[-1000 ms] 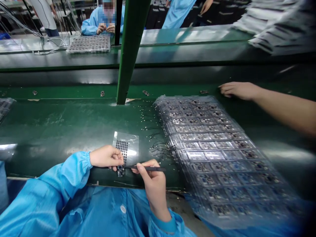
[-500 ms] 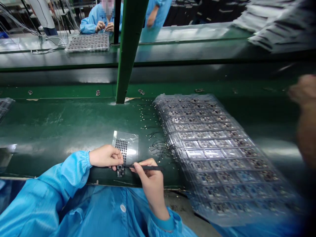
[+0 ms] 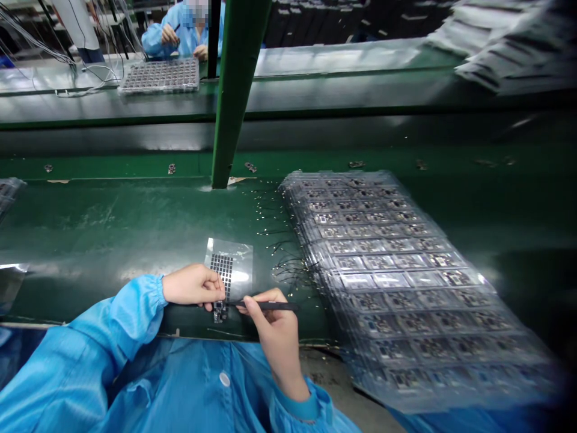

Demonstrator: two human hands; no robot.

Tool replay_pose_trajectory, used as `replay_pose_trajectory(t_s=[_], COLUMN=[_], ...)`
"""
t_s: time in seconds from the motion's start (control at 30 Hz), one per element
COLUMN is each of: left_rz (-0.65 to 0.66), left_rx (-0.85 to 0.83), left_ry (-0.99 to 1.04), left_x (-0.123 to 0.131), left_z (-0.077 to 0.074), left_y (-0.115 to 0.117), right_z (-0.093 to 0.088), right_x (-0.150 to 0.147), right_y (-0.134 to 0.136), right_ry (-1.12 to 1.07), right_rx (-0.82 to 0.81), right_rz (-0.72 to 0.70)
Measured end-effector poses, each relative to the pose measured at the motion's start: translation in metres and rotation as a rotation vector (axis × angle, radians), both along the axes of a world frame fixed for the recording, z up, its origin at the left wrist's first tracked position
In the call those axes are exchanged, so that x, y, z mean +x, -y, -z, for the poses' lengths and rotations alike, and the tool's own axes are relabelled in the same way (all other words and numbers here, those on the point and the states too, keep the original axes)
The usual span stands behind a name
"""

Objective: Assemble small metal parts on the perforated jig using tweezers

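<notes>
A: Small circuit board [image 3: 220, 312] down at the near edge of the tabletop [image 3: 112, 228], pinched in the fingers of the left hand [image 3: 192, 285]. It's dark, tiny and studded with parts.

B: And the right hand [image 3: 277, 334]?

A: Its fingers are pressed around black tweezers [image 3: 270, 306], which lie flat along the 3-to-9 o'clock line. The tip points toward 9, right at the board.

B: So the board sits at 9 o'clock from the right fingers, with the left hand nearer?

A: Yes, the left is already on it. A film sheet [image 3: 237, 264] with a grid of black squares lies at 12 o'clock from the board, just beside it. Stacked clear trays [image 3: 406, 282] spread out toward 3.
</notes>
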State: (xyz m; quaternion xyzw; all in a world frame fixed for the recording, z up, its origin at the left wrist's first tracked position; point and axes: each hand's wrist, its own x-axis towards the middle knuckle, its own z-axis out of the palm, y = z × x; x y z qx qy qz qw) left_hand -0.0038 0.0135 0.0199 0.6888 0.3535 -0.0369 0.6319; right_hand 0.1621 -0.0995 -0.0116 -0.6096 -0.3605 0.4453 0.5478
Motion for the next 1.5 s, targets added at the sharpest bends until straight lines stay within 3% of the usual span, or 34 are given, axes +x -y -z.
replay_pose_trajectory(t_s=[0.57,1.13,1.33,1.5], left_rz=[-0.032,-0.066,-0.129,-0.133], left_rx=[-0.069,0.147,0.141,0.149], left_ry=[0.026,0.05,0.092,0.104], left_x=[0.0014,0.0041,0.0023,0.003], left_z=[-0.0016,-0.0013,-0.0028,-0.0038], left_y=[0.0006,0.005,0.002,0.0035], right_z=[-0.0016,-0.0056,-0.0048,-0.0024], right_x=[-0.0007,-0.0023,0.0005,-0.0029], right_y=[-0.0007,-0.0015,-0.0007,0.0005], right_ry=[0.007,0.05,0.021,-0.052], right_rx=[-0.005,0.005,0.013,-0.01], right_rz=[-0.006,0.026,0.082,0.006])
